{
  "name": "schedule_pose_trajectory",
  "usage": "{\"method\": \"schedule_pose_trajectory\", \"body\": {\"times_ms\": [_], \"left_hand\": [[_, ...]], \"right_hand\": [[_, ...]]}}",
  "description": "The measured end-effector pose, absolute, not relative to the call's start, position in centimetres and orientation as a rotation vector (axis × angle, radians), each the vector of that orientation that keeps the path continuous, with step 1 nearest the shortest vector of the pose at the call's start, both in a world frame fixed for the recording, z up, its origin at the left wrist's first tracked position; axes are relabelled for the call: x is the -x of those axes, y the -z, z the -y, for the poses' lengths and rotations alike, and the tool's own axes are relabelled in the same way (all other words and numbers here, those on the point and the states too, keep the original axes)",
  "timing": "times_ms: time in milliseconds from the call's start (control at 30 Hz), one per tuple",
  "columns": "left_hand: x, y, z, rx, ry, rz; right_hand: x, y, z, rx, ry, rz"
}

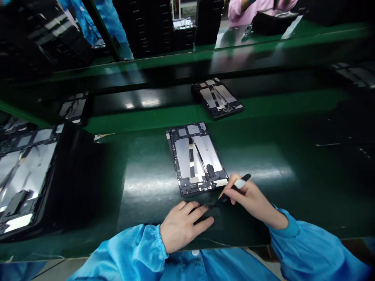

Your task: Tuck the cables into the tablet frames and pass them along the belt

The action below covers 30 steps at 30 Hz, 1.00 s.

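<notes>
A: Hands?
B: Left hand (187,224) low over the near table (146,164) edge, fingers half-curled; can't tell if they pinch anything. Right hand (243,193) has its fingers closed round a dark pen-like tool (240,183), tip toward the left fingers.
A: Risk?
B: A slip could jab those fingers.
A: Device?
B: Opened flat device (209,150) lies just beyond both hands. Stray right knuckles could nudge its corner.
A: Further back?
B: Second opened device (218,97), well apart.

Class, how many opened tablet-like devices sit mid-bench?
2: the near device, beyond the left hand, and the far device, farther back. More may be hidden underneath the latter.
</notes>
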<state>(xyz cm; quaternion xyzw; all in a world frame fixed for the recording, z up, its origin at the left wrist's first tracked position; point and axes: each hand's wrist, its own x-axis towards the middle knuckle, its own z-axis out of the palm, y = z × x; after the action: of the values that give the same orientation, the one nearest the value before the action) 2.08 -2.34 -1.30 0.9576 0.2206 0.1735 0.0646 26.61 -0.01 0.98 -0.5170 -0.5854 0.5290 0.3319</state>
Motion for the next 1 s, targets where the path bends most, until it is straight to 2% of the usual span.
{"method": "schedule_pose_trajectory", "body": {"times_ms": [267,1000], "left_hand": [[1.1,0.3,0.4,-2.777,-0.819,-1.06],[1.7,1.7,-0.2,-2.769,-0.851,-1.071]], "right_hand": [[-22.3,-1.8,-5.5,1.289,-1.713,1.397],[-21.1,-1.5,-6.0,1.353,-1.756,1.504]]}}
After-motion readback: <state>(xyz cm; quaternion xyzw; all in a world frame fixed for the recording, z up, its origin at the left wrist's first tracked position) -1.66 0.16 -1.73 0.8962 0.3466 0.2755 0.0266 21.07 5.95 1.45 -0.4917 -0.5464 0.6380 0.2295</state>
